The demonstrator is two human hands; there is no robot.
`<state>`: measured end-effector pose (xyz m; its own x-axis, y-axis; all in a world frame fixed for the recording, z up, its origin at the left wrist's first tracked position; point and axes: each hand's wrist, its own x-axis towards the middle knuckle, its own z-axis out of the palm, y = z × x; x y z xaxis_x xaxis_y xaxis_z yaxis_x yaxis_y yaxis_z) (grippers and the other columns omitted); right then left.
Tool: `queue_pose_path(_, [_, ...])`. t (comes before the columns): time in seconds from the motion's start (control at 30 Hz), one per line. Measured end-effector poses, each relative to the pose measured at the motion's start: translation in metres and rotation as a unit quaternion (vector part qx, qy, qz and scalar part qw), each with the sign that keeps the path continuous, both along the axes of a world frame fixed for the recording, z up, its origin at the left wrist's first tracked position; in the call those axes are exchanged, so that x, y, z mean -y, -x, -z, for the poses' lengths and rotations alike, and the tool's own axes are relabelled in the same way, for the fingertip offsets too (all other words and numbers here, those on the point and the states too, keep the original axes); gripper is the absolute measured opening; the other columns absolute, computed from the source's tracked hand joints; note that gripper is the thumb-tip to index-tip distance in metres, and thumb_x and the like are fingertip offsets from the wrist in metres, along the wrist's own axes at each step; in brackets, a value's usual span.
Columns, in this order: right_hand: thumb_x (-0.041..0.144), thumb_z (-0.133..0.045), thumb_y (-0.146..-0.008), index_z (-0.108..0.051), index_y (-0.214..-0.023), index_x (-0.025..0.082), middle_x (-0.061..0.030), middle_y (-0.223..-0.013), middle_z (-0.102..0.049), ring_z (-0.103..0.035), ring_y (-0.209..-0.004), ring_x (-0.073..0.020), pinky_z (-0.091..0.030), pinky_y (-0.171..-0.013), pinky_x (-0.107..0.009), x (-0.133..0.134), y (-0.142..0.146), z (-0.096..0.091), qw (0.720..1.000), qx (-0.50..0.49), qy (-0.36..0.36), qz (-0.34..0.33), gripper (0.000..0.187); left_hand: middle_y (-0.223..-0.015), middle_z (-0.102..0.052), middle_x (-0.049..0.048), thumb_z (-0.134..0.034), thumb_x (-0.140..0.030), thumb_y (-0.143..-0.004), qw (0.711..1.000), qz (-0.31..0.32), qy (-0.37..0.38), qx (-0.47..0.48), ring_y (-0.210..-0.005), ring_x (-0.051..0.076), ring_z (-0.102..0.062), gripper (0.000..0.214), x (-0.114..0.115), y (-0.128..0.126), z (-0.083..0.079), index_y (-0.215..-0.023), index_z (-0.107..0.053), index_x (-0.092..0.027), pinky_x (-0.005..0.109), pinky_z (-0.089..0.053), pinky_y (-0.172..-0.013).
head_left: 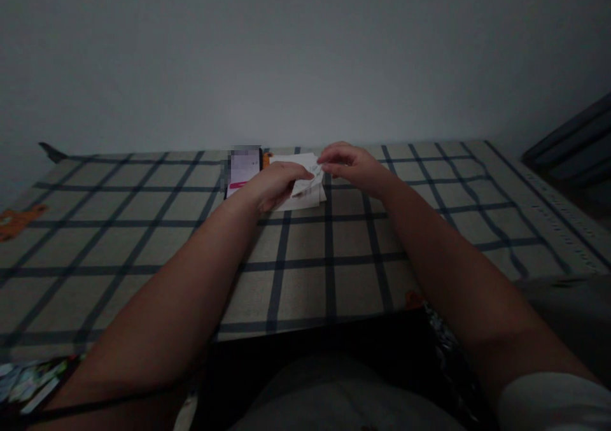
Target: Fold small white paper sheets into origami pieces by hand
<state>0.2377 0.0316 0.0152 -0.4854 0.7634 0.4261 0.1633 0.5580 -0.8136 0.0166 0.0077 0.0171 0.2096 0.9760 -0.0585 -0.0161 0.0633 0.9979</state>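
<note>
Near the back of the table, my left hand (278, 181) grips a small white paper slip (305, 186) with faint print, its thumb lying across the top. My right hand (351, 165) is at the slip's upper right end, thumb and fingers closed around its corner. Beneath the slip lie several white sheets of paper (310, 200), partly covered by my left hand. Just left of that hand is a phone (244, 169) with its screen lit and a pink bar showing. My left forearm passes in front of the phone's lower edge.
A checked tablecloth (329, 253) covers the table, which meets a plain wall (305, 55) at the back. Dark slatted furniture (573, 144) stands at the right. A colourful printed item (33, 380) lies at the lower left, below the table's front edge.
</note>
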Motion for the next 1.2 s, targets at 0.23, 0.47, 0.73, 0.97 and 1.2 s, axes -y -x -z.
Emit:
queue_pose_path(0.23, [0.047,-0.080,-0.085,-0.077,-0.096,0.020,-0.0067,-0.106,-0.071,-0.065,-0.097,-0.0201,-0.054,-0.094,-0.038,0.000,-0.003,-0.002,0.998,0.052,-0.024,-0.011,0.029,-0.067,-0.065,0.0047,-0.083,-0.021,-0.057,0.997,0.049,0.053,-0.009,-0.060,0.014,-0.059,0.014,0.000,0.003,-0.003,-0.061,-0.070,-0.018,0.025,-0.047,-0.053])
queue_pose_path(0.47, [0.033,-0.076,-0.087,-0.079,-0.088,0.021,-0.0064,-0.100,-0.074,-0.067,-0.100,-0.0225,-0.051,-0.098,-0.040,-0.003,-0.006,-0.003,0.990,0.125,-0.061,-0.028,0.013,-0.061,-0.060,0.0021,-0.074,-0.018,-0.069,0.987,0.091,0.066,-0.119,-0.053,0.010,-0.050,0.012,0.000,0.010,-0.008,-0.059,-0.066,-0.016,0.024,-0.035,-0.051])
queue_pose_path(0.73, [0.035,-0.081,-0.083,-0.078,-0.090,0.020,-0.0048,-0.093,-0.075,-0.067,-0.091,-0.0205,-0.053,-0.087,-0.034,0.000,-0.002,-0.003,0.990,0.135,0.000,-0.031,0.016,-0.049,-0.048,-0.0032,-0.073,-0.018,-0.072,0.967,0.112,0.044,-0.224,-0.044,0.007,-0.033,0.016,0.006,0.017,-0.023,-0.058,-0.067,-0.016,0.025,-0.018,-0.047])
queue_pose_path(0.97, [0.039,-0.084,-0.078,-0.081,-0.086,0.017,-0.0056,-0.086,-0.078,-0.068,-0.083,-0.0185,-0.053,-0.079,-0.032,0.004,-0.004,-0.006,0.994,0.081,0.073,-0.016,0.024,-0.064,-0.067,0.0025,-0.071,-0.013,-0.066,0.980,0.101,0.047,-0.165,-0.058,0.012,-0.055,0.004,0.003,0.016,-0.020,-0.063,-0.072,-0.016,0.024,-0.041,-0.057])
queue_pose_path(1.2, [0.035,-0.081,-0.080,-0.084,-0.087,0.017,-0.0054,-0.083,-0.079,-0.069,-0.079,-0.0172,-0.053,-0.075,-0.030,0.010,-0.007,-0.016,0.990,0.119,0.071,0.003,0.020,-0.066,-0.069,0.0042,-0.072,-0.013,-0.070,0.979,0.108,0.080,-0.151,-0.056,0.013,-0.059,0.007,0.005,0.014,-0.024,-0.063,-0.073,-0.015,0.024,-0.043,-0.056])
